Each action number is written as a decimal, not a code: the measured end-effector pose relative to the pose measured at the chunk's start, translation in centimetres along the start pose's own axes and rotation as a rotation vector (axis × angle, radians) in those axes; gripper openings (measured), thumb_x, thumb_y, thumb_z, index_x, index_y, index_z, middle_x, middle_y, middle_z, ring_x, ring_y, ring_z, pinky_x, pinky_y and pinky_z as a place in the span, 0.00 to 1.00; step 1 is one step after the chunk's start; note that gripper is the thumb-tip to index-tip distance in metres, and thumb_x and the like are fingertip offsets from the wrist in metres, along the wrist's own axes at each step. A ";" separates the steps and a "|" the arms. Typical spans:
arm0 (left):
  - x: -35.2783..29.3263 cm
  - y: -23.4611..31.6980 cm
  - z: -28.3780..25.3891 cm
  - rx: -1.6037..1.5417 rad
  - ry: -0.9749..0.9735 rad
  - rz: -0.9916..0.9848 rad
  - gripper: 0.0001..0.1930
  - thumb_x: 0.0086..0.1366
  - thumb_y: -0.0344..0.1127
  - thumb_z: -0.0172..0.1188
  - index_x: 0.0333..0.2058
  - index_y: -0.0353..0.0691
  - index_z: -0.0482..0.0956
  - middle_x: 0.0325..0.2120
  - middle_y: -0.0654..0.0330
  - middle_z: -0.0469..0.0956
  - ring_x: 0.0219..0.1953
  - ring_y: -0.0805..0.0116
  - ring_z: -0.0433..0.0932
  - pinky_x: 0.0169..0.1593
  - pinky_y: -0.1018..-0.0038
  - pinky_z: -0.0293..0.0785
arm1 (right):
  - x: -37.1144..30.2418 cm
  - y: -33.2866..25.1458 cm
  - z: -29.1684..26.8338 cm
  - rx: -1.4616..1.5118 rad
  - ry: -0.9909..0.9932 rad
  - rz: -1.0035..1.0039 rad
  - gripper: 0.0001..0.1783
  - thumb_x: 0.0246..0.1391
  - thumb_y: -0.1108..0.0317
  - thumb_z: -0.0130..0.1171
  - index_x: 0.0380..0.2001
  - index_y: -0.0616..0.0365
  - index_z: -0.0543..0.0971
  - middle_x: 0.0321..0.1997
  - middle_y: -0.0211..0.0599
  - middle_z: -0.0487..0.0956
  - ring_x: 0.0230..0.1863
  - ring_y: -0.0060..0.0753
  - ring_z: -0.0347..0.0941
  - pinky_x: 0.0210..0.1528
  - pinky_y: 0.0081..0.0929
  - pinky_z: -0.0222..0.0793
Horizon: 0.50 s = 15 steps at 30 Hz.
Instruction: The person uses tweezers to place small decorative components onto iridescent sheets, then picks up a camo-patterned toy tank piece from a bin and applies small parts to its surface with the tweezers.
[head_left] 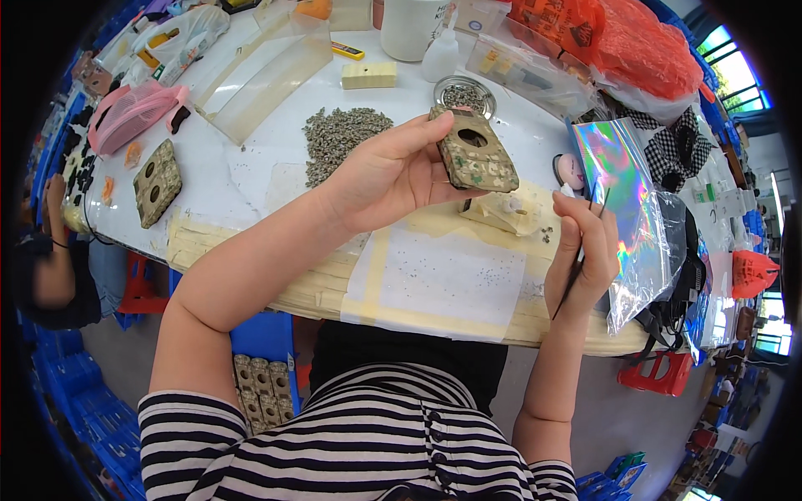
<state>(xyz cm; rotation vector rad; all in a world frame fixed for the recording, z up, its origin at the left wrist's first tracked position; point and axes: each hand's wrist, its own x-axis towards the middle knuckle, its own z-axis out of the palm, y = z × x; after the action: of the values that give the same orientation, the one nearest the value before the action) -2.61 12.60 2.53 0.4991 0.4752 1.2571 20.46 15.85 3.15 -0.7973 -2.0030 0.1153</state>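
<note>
My left hand [397, 171] is closed on a flat camouflage-patterned case [478, 159] with a dark round opening, held tilted above the table. The thumb lies on its upper edge, with the other fingers under and behind it. To the right, my right hand [589, 255] is closed round a thin dark tool [576, 275], slim like tweezers; its exact kind is unclear. Something small and white shows by those fingertips. Below the case sits a cream-taped block [501, 219]. A white sheet [443, 280], dotted with tiny specks, is taped down in front of me.
A heap of small grey-brown pieces [344, 142] lies beyond my left forearm. More fill a round metal dish [464, 98]. Another camouflage case [157, 184] rests at left, near a pink mesh pouch [138, 115]. Shiny holographic film [618, 184] lies right, beside a pink round container [570, 170].
</note>
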 end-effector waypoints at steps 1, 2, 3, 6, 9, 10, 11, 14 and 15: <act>-0.1 0.0 0.0 -0.001 0.008 -0.010 0.23 0.72 0.44 0.39 0.58 0.33 0.60 0.54 0.46 0.68 0.57 0.58 0.69 0.59 0.61 0.68 | 0.0 -0.1 0.1 -0.020 -0.031 -0.014 0.09 0.46 0.76 0.63 0.34 0.60 0.81 0.28 0.38 0.74 0.31 0.35 0.69 0.34 0.26 0.65; -0.2 0.1 0.0 -0.002 0.031 -0.011 0.23 0.72 0.44 0.38 0.57 0.34 0.60 0.55 0.45 0.68 0.57 0.58 0.69 0.59 0.61 0.68 | 0.1 -0.3 0.1 -0.040 -0.062 -0.029 0.10 0.44 0.76 0.64 0.34 0.60 0.81 0.29 0.40 0.75 0.32 0.37 0.71 0.35 0.28 0.66; -0.2 0.1 0.0 -0.005 0.051 -0.013 0.23 0.72 0.44 0.38 0.57 0.34 0.60 0.55 0.45 0.67 0.57 0.58 0.69 0.59 0.61 0.68 | 0.2 -0.6 0.0 -0.063 -0.094 -0.043 0.12 0.42 0.76 0.65 0.35 0.60 0.81 0.30 0.41 0.77 0.33 0.38 0.72 0.36 0.29 0.67; -0.2 -0.1 -0.2 -0.014 0.092 -0.034 0.23 0.72 0.44 0.38 0.57 0.35 0.60 0.54 0.45 0.68 0.57 0.58 0.69 0.59 0.61 0.69 | 0.4 -0.9 0.1 -0.056 -0.135 -0.028 0.14 0.38 0.75 0.68 0.34 0.58 0.81 0.31 0.41 0.78 0.36 0.41 0.73 0.38 0.31 0.68; -0.1 -0.3 -0.3 -0.028 0.102 -0.056 0.22 0.72 0.44 0.39 0.58 0.36 0.60 0.53 0.48 0.69 0.56 0.59 0.70 0.58 0.61 0.70 | 0.2 -0.8 0.6 -0.042 -0.140 -0.010 0.13 0.37 0.76 0.69 0.31 0.58 0.80 0.31 0.40 0.79 0.36 0.41 0.73 0.39 0.31 0.69; -0.2 -0.4 -0.3 -0.035 0.105 -0.065 0.22 0.72 0.44 0.40 0.58 0.36 0.60 0.53 0.48 0.70 0.55 0.59 0.71 0.57 0.61 0.70 | 0.3 -0.7 0.8 -0.034 -0.145 -0.015 0.13 0.37 0.76 0.69 0.30 0.59 0.80 0.31 0.39 0.79 0.36 0.41 0.73 0.39 0.31 0.69; -0.2 -0.4 -0.1 -0.025 0.095 -0.067 0.22 0.72 0.44 0.40 0.58 0.37 0.60 0.52 0.50 0.70 0.55 0.60 0.71 0.57 0.62 0.71 | 0.3 -0.6 0.9 -0.025 -0.150 -0.019 0.12 0.37 0.76 0.69 0.30 0.59 0.80 0.31 0.39 0.79 0.36 0.41 0.73 0.39 0.31 0.69; -0.5 -0.5 -0.1 0.015 0.087 -0.060 0.22 0.72 0.44 0.41 0.58 0.39 0.60 0.52 0.53 0.70 0.54 0.62 0.72 0.56 0.62 0.72 | 0.4 -1.2 0.7 -0.015 -0.088 -0.008 0.11 0.37 0.77 0.68 0.28 0.60 0.79 0.30 0.38 0.79 0.36 0.39 0.74 0.39 0.29 0.69; -0.5 -0.5 -0.1 0.037 0.084 -0.046 0.22 0.71 0.45 0.42 0.59 0.40 0.60 0.52 0.54 0.70 0.54 0.63 0.72 0.56 0.63 0.72 | 0.8 -1.2 0.5 -0.014 -0.057 -0.015 0.11 0.37 0.77 0.68 0.28 0.60 0.79 0.29 0.38 0.79 0.36 0.39 0.74 0.39 0.29 0.69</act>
<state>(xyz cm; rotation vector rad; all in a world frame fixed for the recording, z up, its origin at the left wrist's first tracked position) -2.44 12.04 2.17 0.4656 0.5791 1.2304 19.19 15.47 3.92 -0.7960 -2.0648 0.1165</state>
